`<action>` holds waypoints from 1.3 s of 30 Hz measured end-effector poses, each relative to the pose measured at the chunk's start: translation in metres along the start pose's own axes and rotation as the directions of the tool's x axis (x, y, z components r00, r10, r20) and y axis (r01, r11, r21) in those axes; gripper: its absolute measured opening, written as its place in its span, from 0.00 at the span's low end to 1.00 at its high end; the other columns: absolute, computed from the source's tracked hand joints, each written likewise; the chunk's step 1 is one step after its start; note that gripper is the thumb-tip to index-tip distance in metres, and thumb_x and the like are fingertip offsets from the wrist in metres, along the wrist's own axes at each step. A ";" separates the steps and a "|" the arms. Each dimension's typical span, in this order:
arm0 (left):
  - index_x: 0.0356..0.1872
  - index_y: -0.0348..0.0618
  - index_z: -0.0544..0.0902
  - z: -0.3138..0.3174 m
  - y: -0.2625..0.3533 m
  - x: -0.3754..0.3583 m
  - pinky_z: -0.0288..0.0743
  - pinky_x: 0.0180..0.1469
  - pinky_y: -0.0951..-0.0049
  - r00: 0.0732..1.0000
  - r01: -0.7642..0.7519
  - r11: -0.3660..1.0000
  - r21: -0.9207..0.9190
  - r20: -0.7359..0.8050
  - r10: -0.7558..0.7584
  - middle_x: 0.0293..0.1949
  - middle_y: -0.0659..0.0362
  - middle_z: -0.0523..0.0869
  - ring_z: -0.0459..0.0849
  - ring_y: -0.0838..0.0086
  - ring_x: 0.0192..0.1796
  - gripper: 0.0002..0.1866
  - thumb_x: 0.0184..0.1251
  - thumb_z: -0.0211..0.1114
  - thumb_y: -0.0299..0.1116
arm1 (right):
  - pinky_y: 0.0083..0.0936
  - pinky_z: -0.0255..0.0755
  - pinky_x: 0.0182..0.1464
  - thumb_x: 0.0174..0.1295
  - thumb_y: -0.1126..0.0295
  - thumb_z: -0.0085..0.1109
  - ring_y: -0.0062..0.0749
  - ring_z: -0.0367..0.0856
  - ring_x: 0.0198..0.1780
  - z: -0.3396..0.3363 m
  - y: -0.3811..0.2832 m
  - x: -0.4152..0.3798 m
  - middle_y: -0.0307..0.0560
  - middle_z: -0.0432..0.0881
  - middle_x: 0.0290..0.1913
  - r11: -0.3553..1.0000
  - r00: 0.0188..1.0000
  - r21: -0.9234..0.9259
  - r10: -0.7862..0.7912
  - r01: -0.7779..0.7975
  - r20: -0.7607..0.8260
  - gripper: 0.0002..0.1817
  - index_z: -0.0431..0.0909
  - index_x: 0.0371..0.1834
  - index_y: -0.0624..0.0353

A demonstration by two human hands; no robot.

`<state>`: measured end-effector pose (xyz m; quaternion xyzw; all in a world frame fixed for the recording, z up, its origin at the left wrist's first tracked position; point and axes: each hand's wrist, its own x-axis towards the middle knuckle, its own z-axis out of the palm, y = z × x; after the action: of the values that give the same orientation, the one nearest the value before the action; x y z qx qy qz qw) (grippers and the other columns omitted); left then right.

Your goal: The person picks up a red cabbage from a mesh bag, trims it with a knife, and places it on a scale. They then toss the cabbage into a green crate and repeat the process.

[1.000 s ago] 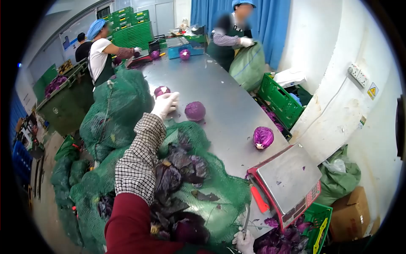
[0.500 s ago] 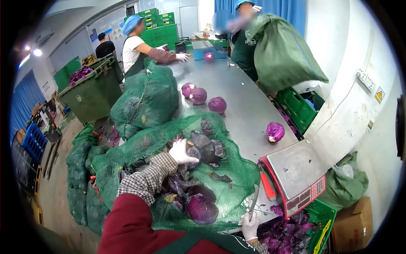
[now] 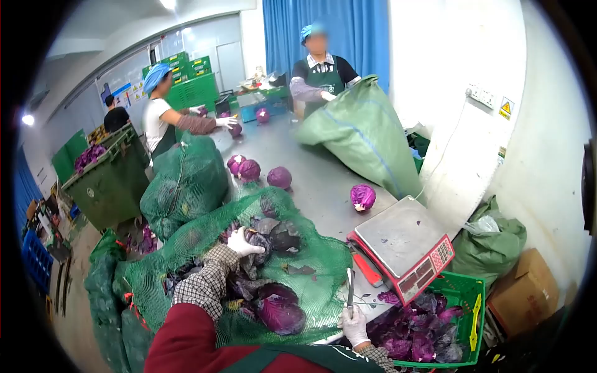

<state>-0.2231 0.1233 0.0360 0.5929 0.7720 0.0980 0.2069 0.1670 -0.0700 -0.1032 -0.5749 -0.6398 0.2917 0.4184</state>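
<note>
Head view: right hand [image 3: 354, 326] holds one knife [image 3: 350, 289] near one scale [image 3: 398, 236].

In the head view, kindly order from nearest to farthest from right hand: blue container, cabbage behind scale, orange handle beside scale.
From the right hand:
1. Orange handle, at the scale's left side
2. Cabbage, beyond the scale
3. Blue container, at the table's far end

Bright white ceiling lamps [image 3: 168, 4], soft sheen on the metal table [image 3: 323, 177], curved fisheye edges, black corners
</note>
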 end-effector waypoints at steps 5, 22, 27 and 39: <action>0.74 0.38 0.52 -0.010 -0.005 -0.008 0.56 0.74 0.59 0.997 0.066 0.995 -0.074 0.051 -0.062 0.71 0.41 0.62 0.60 0.50 0.74 0.71 0.28 0.78 0.67 | 0.21 0.78 0.23 0.62 0.72 0.56 0.29 0.83 0.25 -0.007 -0.005 0.001 0.48 0.75 0.37 0.977 0.986 -0.148 -0.142 0.153 0.083 0.06 0.76 0.38 0.63; 0.62 0.28 0.69 0.028 -0.035 0.020 0.76 0.55 0.66 0.993 -0.086 0.535 -0.840 -0.118 -0.026 0.54 0.48 0.80 0.82 0.62 0.51 0.42 0.43 0.79 0.31 | 0.32 0.74 0.30 0.68 0.62 0.52 0.35 0.78 0.23 -0.013 -0.042 0.003 0.51 0.77 0.26 0.848 0.960 0.458 0.274 -0.266 0.052 0.14 0.71 0.38 0.65; 0.64 0.34 0.69 -0.020 0.075 -0.101 0.73 0.62 0.62 0.837 -0.412 0.251 -0.876 -0.255 0.484 0.58 0.50 0.77 0.79 0.61 0.57 0.36 0.51 0.71 0.29 | 0.29 0.73 0.28 0.69 0.63 0.52 0.33 0.77 0.22 -0.014 -0.032 -0.003 0.47 0.75 0.24 0.860 0.966 0.444 0.252 -0.249 0.054 0.12 0.73 0.40 0.63; 0.68 0.27 0.60 0.113 0.217 -0.201 0.68 0.65 0.57 0.403 -0.907 0.414 0.077 0.440 0.802 0.63 0.36 0.68 0.69 0.45 0.63 0.61 0.35 0.75 0.60 | 0.16 0.73 0.30 0.66 0.71 0.57 0.16 0.77 0.27 -0.076 -0.059 -0.104 0.37 0.78 0.32 0.871 0.887 0.413 0.388 -0.264 -0.250 0.16 0.71 0.55 0.61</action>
<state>0.0588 -0.0190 0.0619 0.9374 0.3079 -0.0318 0.1595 0.2037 -0.1902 -0.0373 -0.6273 -0.3879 0.3745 0.5620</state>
